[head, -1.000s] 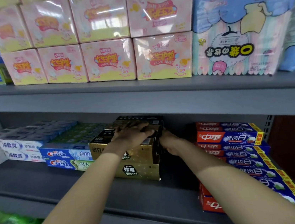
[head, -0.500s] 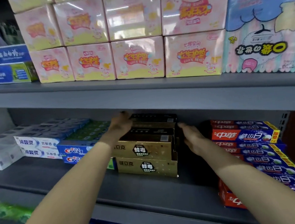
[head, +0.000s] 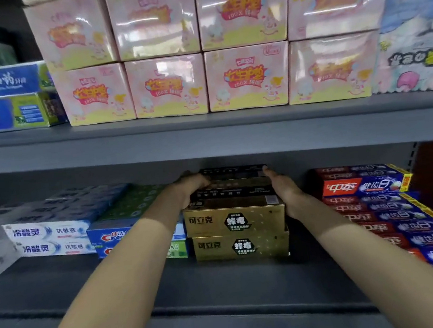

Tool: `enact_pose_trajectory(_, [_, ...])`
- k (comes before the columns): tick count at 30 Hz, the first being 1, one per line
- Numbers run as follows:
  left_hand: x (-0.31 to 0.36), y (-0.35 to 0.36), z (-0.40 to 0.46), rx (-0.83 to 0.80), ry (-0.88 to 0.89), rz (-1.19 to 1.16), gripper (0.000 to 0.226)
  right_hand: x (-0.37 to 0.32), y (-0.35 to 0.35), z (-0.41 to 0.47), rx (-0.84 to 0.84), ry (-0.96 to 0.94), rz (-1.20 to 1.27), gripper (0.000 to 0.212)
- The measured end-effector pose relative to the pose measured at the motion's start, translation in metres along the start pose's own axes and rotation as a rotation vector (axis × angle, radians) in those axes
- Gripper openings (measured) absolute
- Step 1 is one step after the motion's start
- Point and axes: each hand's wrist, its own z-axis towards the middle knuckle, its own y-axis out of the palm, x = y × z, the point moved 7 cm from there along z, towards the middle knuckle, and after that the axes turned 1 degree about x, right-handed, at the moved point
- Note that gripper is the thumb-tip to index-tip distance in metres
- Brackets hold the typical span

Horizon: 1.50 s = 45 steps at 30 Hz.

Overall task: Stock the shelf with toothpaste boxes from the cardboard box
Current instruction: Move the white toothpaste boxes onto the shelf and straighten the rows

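Gold toothpaste boxes [head: 234, 216] with black hexagon labels sit stacked two high at the middle of the grey shelf [head: 224, 280], with more rows behind them showing dark tops. My left hand [head: 192, 184] lies against the stack's upper left rear, fingers reaching onto the top boxes. Straight fingers of my right hand [head: 284, 191] press flat against the stack's right side. Neither hand lifts a box. The cardboard box is out of view.
Blue Crest boxes [head: 109, 235] and white toothpaste boxes [head: 47, 236] stand left of the stack, and red-and-blue toothpaste boxes [head: 362, 186] fill the right. Pink tissue packs [head: 168, 88] load the shelf above. A gap of bare shelf separates the gold stack from the red boxes.
My left hand has slid off the top front of the gold stack to its left rear. My right hand has moved further back along the right side. The view has shifted closer.
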Motion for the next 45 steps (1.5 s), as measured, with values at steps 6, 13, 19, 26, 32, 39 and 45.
enact_pose_trajectory(6, [0.004, -0.018, -0.008, 0.103, 0.196, -0.11, 0.023, 0.015, -0.019, -0.027, 0.116, -0.06, 0.1, 0.058])
enact_pose_trajectory(13, [-0.02, -0.009, -0.03, 0.053, 0.222, -0.207, 0.037, 0.045, -0.008, -0.069, 0.021, -0.007, 0.248, 0.05])
enact_pose_trajectory(19, [-0.019, -0.01, -0.039, 0.048, 0.253, -0.18, 0.03, 0.043, 0.002, -0.071, 0.039, 0.001, 0.345, 0.049])
enact_pose_trajectory(26, [-0.018, -0.009, -0.039, 0.043, 0.299, -0.019, 0.033, 0.041, 0.004, -0.073, 0.049, -0.004, 0.285, 0.047])
enact_pose_trajectory(32, [-0.019, -0.011, -0.036, 0.061, 0.232, -0.077, 0.016, 0.029, -0.002, -0.072, -0.018, -0.075, 0.144, 0.047])
enact_pose_trajectory(39, [-0.023, -0.012, -0.031, 0.054, 0.185, -0.085, 0.026, 0.02, 0.005, -0.072, -0.008, -0.043, 0.167, 0.048])
enact_pose_trajectory(45, [-0.026, -0.016, -0.026, 0.043, 0.169, -0.078, 0.033, 0.022, 0.007, -0.073, -0.002, -0.032, 0.155, 0.05])
